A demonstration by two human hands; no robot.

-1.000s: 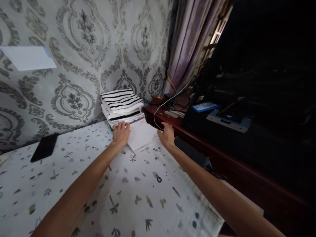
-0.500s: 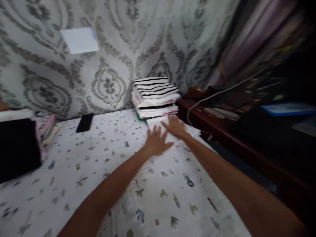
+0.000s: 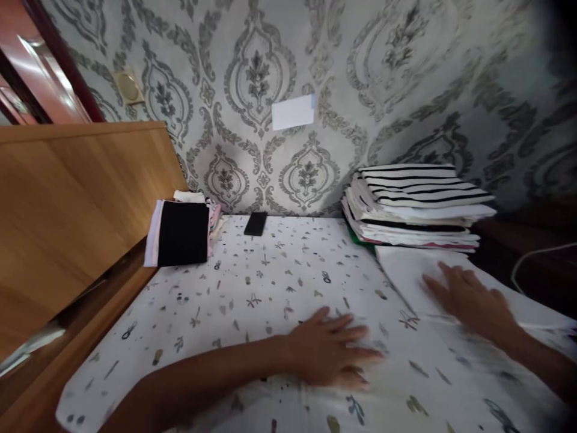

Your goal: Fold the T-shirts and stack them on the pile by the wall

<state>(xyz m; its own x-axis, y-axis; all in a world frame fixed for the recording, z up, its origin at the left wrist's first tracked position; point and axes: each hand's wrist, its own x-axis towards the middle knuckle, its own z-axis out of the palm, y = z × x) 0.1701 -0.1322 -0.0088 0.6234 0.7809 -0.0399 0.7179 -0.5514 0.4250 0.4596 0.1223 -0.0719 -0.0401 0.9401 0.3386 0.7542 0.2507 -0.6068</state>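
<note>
White cloth [image 3: 403,273], laid flat with a straight near edge, lies on the right side of the bed, just in front of a tall stack of folded clothes [image 3: 412,231]. On it is the right hand [image 3: 478,300], palm down with the fingers spread; it is slightly blurred, and the fingers are gripping nothing. To the left of the cloth and nearer the viewer, the left hand [image 3: 327,349] is wide open over the patterned sheet [image 3: 252,273], fingers apart and holding nothing; blur makes it hard to tell whether it touches the sheet. The stack has a black-and-white striped garment [image 3: 421,185] on top, mostly white layers beneath, and a bit of green fabric [image 3: 356,234] at its lower left. A pale cable [image 3: 534,255] curves through the dark area beyond the cloth on the right. Near the wall, a black phone [image 3: 256,224] lies on the sheet, well apart from both hands. Farther left, a smaller pile of clothes shows a black folded piece [image 3: 184,233] in front, beside a wooden board [image 3: 85,192]. Behind everything, grey patterned wallpaper [image 3: 259,66] carries a white paper [image 3: 292,113] and a square fitting [image 3: 128,87].
</note>
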